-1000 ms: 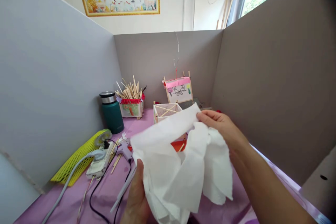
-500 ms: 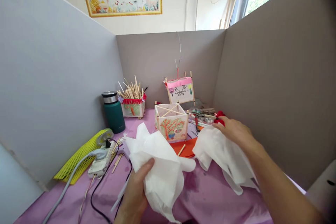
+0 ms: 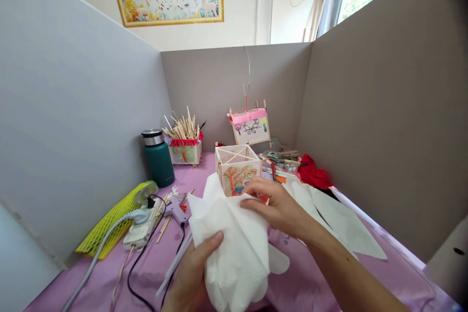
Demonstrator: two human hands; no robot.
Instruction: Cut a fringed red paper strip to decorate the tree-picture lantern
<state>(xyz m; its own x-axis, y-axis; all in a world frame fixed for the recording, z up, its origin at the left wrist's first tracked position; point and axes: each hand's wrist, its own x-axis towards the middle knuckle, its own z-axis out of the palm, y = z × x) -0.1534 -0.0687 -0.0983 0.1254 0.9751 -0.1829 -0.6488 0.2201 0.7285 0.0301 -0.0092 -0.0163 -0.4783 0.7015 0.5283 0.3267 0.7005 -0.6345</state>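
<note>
In the head view, the left hand point(image 3: 193, 270) grips a white tissue bundle point(image 3: 236, 248) from its lower left, with the thumb pressed flat across the front (the fingers behind it are hidden). The right hand point(image 3: 274, 204) has thumb and forefinger pinched on the bundle's upper right edge, the other fingers curled above. The bundle is held over the near middle of the purple-covered surface point(image 3: 314, 278), its loose corners pointing up and out.

Just behind it stands a paper box with a tree drawing point(image 3: 237, 170), sticks crossed over its open top; the bundle hides part of its front. To the right, partly behind the right forearm, white sheets point(image 3: 343, 214) lie spread on the surface, with a red cloth point(image 3: 312, 173) beyond them.

Left of the bundle are a pale purple glue gun point(image 3: 177, 210), a white power strip point(image 3: 141, 229) and a yellow net point(image 3: 106, 224). Farther back, a green bottle point(image 3: 158, 161) stands upright beside a decorated box point(image 3: 185, 152) full of thin wooden sticks point(image 3: 185, 128).
</note>
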